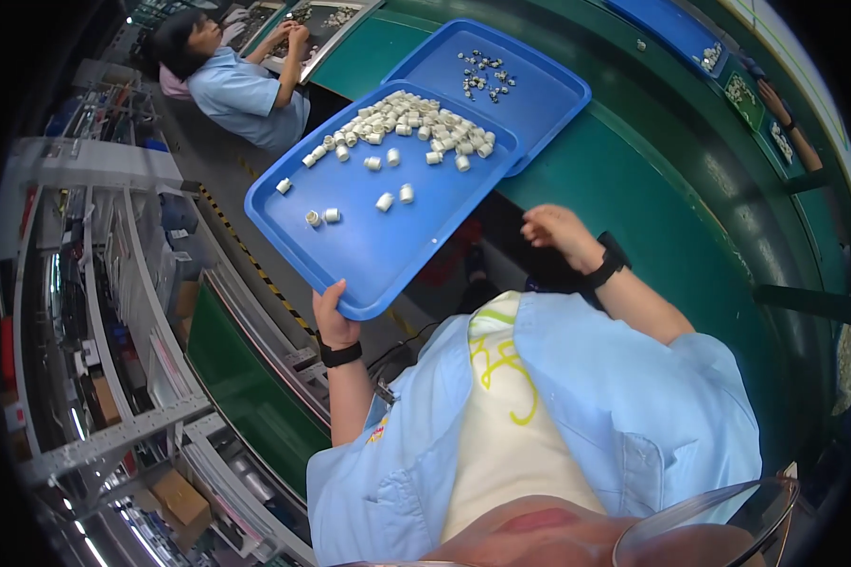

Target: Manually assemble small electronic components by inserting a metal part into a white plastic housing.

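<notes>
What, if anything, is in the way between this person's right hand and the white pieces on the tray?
Only the raised rim of the nearer blue tray: the right hand is outside it, the white pieces inside. Nothing else visible stands in between.

Nearer blue tray smooth plastic, soft sheen; white pieces smooth; light-blue shirt matt cloth

On the left, metal shelving is packed with goods, among which a cardboard box is kept. The floor is marked with yellow-and-black tape. At upper left, a co-worker is seen; at upper right, pale pieces are held in a far blue tray.
</notes>
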`<act>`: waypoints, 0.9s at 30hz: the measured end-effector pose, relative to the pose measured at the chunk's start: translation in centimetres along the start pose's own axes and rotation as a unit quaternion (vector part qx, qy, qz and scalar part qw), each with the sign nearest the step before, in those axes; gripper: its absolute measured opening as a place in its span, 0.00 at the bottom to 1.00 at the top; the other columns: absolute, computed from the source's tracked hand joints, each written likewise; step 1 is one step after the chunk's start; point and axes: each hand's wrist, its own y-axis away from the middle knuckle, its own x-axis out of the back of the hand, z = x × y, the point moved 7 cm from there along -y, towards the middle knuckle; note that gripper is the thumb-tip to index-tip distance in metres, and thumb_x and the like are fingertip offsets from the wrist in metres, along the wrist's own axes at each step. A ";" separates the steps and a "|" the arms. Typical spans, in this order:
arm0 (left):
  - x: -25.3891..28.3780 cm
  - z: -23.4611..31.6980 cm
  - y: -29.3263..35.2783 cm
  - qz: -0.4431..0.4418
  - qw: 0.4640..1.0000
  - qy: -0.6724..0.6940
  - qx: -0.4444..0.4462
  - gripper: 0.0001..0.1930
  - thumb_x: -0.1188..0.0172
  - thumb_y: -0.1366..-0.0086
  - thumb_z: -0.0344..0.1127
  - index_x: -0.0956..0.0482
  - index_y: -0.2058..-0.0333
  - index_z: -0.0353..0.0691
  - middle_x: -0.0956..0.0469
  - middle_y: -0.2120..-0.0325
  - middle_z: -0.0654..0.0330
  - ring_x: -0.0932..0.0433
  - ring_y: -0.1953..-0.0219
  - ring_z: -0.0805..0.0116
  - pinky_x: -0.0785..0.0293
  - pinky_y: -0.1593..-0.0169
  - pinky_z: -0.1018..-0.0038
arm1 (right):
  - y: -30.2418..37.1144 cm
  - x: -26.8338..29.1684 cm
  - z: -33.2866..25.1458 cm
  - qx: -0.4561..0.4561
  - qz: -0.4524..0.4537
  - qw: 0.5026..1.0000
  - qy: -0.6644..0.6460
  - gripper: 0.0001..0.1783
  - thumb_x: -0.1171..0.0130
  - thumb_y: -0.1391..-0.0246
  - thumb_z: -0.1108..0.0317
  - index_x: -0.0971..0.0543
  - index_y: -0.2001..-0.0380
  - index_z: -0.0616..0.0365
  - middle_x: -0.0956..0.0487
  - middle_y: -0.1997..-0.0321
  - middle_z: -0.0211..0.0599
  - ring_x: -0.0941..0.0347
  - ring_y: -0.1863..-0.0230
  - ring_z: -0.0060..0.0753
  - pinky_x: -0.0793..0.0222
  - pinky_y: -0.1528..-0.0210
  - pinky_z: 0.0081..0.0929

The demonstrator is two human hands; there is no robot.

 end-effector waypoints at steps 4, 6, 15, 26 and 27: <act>4.3 4.6 -16.8 -0.006 1.000 0.015 0.013 0.27 0.49 0.49 0.28 0.42 0.49 0.30 0.34 0.55 0.52 0.32 0.54 0.59 0.36 0.50 0.67 | -17.8 0.9 -11.4 0.221 0.206 0.936 0.181 0.13 0.49 0.50 0.64 0.27 0.64 0.61 0.24 0.71 0.38 0.28 0.69 0.29 0.32 0.66 0.23; 5.7 5.6 -23.8 -0.010 0.999 0.024 0.026 0.27 0.49 0.49 0.28 0.42 0.49 0.30 0.34 0.55 0.52 0.32 0.54 0.59 0.36 0.50 0.67 | -26.1 1.0 -16.2 0.284 0.288 0.839 0.363 0.19 0.46 0.54 0.61 0.28 0.60 0.63 0.25 0.64 0.45 0.29 0.63 0.40 0.33 0.59 0.31; 0.0 2.4 -43.9 0.017 0.999 -0.021 0.037 0.26 0.48 0.49 0.30 0.40 0.51 0.29 0.32 0.58 0.51 0.30 0.56 0.60 0.34 0.53 0.68 | -61.4 3.4 -31.6 0.249 0.247 0.708 0.613 0.30 0.45 0.56 0.51 0.33 0.49 0.50 0.39 0.42 0.43 0.48 0.40 0.45 0.50 0.41 0.39; -8.0 -0.4 -56.0 0.052 0.994 -0.060 0.075 0.26 0.47 0.51 0.33 0.39 0.52 0.28 0.31 0.60 0.51 0.29 0.58 0.60 0.33 0.54 0.68 | -69.8 9.5 -30.7 0.337 0.124 0.664 0.656 0.17 0.41 0.60 0.61 0.27 0.64 0.52 0.31 0.61 0.36 0.36 0.53 0.40 0.43 0.50 0.37; -8.1 -0.2 -56.1 0.057 0.994 -0.064 0.070 0.27 0.47 0.51 0.33 0.39 0.52 0.28 0.30 0.60 0.51 0.28 0.59 0.60 0.33 0.54 0.68 | -67.8 10.2 -29.9 0.331 0.103 0.682 0.644 0.15 0.42 0.60 0.63 0.27 0.65 0.53 0.31 0.61 0.37 0.36 0.53 0.40 0.43 0.50 0.37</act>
